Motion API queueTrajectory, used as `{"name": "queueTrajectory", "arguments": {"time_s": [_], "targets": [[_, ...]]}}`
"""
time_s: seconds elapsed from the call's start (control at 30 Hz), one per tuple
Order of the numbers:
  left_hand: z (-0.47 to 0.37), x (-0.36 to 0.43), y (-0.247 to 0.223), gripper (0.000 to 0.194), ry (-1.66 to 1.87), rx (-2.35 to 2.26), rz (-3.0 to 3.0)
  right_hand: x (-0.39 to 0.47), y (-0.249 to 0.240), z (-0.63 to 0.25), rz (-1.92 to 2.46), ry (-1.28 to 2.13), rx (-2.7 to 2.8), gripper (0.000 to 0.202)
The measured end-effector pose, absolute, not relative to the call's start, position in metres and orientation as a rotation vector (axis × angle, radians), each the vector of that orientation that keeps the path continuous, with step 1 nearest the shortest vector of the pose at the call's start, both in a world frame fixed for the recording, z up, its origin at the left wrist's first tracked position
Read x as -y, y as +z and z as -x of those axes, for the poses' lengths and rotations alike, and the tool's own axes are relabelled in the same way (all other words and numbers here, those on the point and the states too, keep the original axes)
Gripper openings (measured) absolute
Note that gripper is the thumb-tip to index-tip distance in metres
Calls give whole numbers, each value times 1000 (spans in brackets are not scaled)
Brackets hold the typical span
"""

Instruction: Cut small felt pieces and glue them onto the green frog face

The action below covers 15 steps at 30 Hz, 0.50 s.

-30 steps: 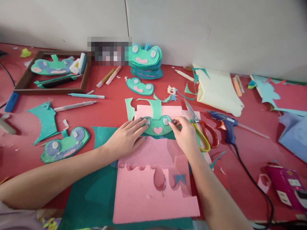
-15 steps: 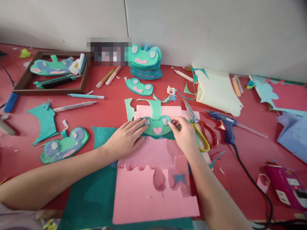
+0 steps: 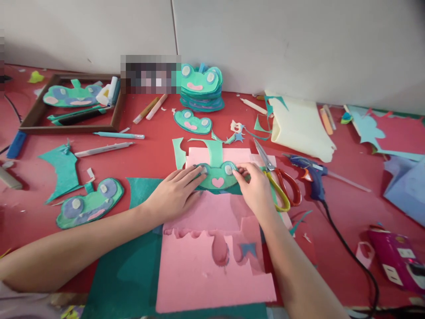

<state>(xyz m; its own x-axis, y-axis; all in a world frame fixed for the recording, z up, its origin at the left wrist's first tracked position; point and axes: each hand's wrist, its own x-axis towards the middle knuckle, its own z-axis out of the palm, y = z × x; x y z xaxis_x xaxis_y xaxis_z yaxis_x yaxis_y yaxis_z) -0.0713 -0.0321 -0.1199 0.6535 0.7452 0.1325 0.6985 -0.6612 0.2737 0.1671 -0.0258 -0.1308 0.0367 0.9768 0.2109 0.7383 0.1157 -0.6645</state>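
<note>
A green frog face (image 3: 217, 177) with white eyes and a pink heart lies at the middle, on pink sheets (image 3: 212, 212). My left hand (image 3: 177, 190) rests on its left edge, fingers stretched out and fingertips by the left eye. At the right edge, my right hand (image 3: 254, 184) pinches the frog face between thumb and index finger near the right eye. A light green strip (image 3: 216, 153) extends above the face. Scissors (image 3: 277, 177) with red and yellow handles lie just right of my right hand.
A glue gun (image 3: 310, 175) with a black cord lies at the right, near a magenta power box (image 3: 396, 259). Stacked frog faces (image 3: 201, 88) stand by the wall. At the left are a wooden frame (image 3: 25, 119), pens and another frog face (image 3: 91, 204). Dark green sheet (image 3: 122, 274) lies below.
</note>
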Motion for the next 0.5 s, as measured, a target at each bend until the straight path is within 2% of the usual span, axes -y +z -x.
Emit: {"name": "queueTrajectory", "arguments": {"time_s": [0.5], "targets": [[71,30,-118,48,319,-1159,-2665,26,-128,-165,1679,475,1747,4]]}}
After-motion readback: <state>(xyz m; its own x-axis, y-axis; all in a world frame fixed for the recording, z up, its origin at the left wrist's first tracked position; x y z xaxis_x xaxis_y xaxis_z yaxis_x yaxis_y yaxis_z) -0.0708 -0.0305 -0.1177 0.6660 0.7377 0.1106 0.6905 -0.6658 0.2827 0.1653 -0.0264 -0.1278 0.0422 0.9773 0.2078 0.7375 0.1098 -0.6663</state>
